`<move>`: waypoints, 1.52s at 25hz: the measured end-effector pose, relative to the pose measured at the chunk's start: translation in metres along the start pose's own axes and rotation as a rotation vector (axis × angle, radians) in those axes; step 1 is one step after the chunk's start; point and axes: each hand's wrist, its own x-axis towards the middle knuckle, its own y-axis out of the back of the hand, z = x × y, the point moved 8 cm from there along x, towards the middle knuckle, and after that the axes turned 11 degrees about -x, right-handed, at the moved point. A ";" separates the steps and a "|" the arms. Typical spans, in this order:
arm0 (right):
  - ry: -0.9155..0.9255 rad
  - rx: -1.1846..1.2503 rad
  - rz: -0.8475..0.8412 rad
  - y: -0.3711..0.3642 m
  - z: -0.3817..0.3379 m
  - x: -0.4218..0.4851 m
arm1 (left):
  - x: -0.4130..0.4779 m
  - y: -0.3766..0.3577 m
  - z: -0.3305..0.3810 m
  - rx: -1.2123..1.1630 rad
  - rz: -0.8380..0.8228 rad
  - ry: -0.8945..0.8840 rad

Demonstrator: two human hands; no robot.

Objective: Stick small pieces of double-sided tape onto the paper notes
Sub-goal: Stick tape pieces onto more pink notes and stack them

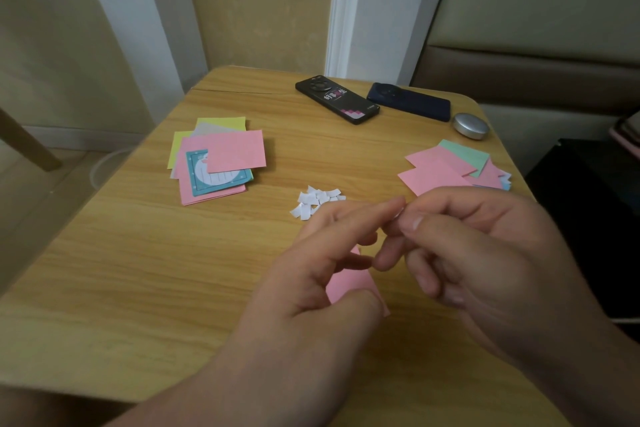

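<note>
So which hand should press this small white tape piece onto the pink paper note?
Right, probably. The right hand pinches the small white tape piece, while the left hand lies over the pink paper note and can steady it; whether it grips the note is unclear.

Black phone (337, 99), blue phone (410, 101), silver tin (471, 126) line the table (138, 253).

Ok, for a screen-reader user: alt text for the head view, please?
A left hand and right hand meet over a pink note on a wooden table, the right pinching a small white tape piece. Beyond lie a pile of tape pieces, two stacks of coloured notes and two phones.
</note>
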 end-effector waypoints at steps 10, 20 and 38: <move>0.005 -0.010 0.000 0.000 -0.001 0.000 | 0.000 0.000 0.001 0.029 0.006 -0.018; 0.042 -0.148 0.080 0.004 -0.014 -0.003 | 0.004 0.006 -0.006 -0.171 0.075 0.039; 0.053 0.082 0.004 0.000 -0.005 -0.003 | 0.006 0.028 0.005 -0.025 0.273 -0.072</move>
